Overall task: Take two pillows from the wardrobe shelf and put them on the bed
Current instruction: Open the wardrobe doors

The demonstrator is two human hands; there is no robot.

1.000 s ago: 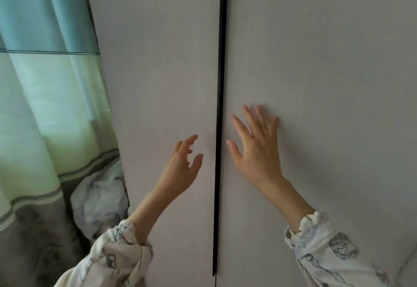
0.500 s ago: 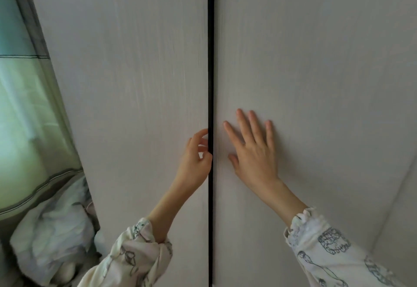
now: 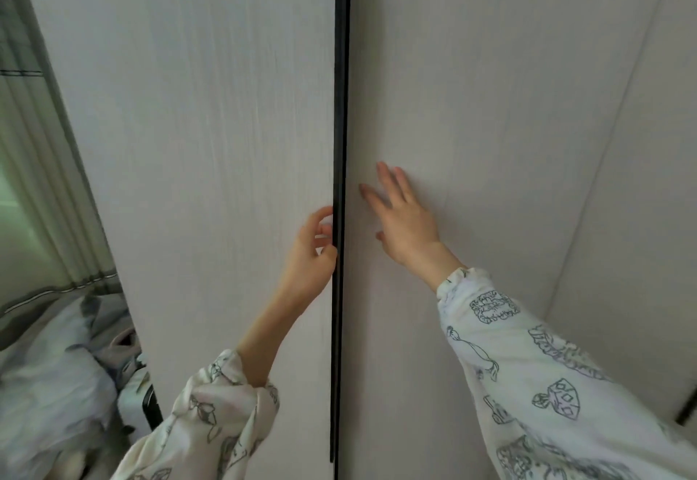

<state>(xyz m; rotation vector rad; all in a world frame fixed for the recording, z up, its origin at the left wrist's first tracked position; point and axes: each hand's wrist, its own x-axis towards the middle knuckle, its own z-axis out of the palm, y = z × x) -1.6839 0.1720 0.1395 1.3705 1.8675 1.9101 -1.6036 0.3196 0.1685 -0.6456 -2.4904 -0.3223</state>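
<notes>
Head view, frame centre: left hand (image 3: pixel 309 253) curls around the handle (image 3: pixel 338 140), right hand (image 3: pixel 405 221) flat, fingers spread, on the right door (image 3: pixel 490 102). Wardrobe barely opening; no pillows out yet.

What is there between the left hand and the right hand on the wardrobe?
In the head view, the black vertical handle strip lies between the left hand and the right hand.
</notes>
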